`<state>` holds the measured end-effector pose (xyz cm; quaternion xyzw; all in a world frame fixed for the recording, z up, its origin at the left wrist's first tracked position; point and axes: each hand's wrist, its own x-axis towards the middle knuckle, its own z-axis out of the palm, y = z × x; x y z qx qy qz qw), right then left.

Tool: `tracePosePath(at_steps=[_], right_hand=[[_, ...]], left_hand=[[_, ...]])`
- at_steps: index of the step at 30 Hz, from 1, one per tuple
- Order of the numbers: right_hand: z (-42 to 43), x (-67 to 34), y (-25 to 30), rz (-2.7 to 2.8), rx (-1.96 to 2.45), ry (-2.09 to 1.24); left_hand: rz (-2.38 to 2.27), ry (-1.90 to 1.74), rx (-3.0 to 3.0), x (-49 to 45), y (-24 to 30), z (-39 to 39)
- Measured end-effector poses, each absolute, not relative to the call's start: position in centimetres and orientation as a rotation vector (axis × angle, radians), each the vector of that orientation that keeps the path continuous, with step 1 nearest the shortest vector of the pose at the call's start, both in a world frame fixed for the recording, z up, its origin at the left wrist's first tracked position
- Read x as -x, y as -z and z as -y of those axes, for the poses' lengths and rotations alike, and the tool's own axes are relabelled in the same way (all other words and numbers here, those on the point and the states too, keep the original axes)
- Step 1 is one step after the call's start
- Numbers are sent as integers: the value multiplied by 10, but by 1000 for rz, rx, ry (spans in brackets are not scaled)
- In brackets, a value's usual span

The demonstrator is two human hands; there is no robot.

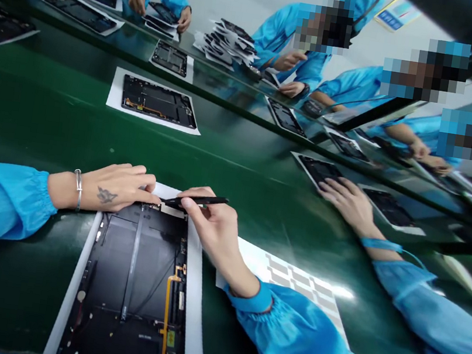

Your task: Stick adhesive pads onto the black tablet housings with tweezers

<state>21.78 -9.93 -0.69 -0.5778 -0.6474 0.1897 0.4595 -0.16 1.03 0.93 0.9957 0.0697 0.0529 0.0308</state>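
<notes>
An opened black tablet housing point(149, 282) lies on a white sheet in front of me, with an orange flex cable point(167, 309) along its right side. My left hand point(116, 189) is at its top left edge, fingers curled together and a fingertip on the rim; the thumb is hidden. Black tweezers point(210, 200) are pinched in my right hand point(215, 224), their tips pointing left to the top rim, close to my left fingertip. A pale strip point(173, 211) lies under the tweezers. Whether the tips grip anything is too small to see.
A white sheet with grey stickers point(292, 274) lies right of the housing. Another tablet housing point(161, 102) rests on paper farther back. A co-worker's hand point(350, 203) reaches in from the right onto another housing point(319, 170). Several co-workers sit across, beside a stack of housings point(227, 42).
</notes>
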Motion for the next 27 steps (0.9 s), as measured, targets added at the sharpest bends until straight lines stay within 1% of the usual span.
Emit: tracePosePath(at_steps=[4, 11, 18, 23, 27], right_hand=[[99, -219, 6, 1652, 1397, -463], [101, -217, 2, 1797, 1242, -365], [99, -215, 5, 1747, 1311, -360], [98, -217, 0, 1740, 1309, -458], [104, -234, -3, 1462, 1482, -597]], left_hand=[[-207, -173, -3081, 1, -8, -11], [-193, -181, -3107, 2, -6, -13], [-197, -164, -3107, 5, -11, -13], [-142, -115, -3130, 0, -15, -9], [-137, -154, -3196, -3, -12, -5]])
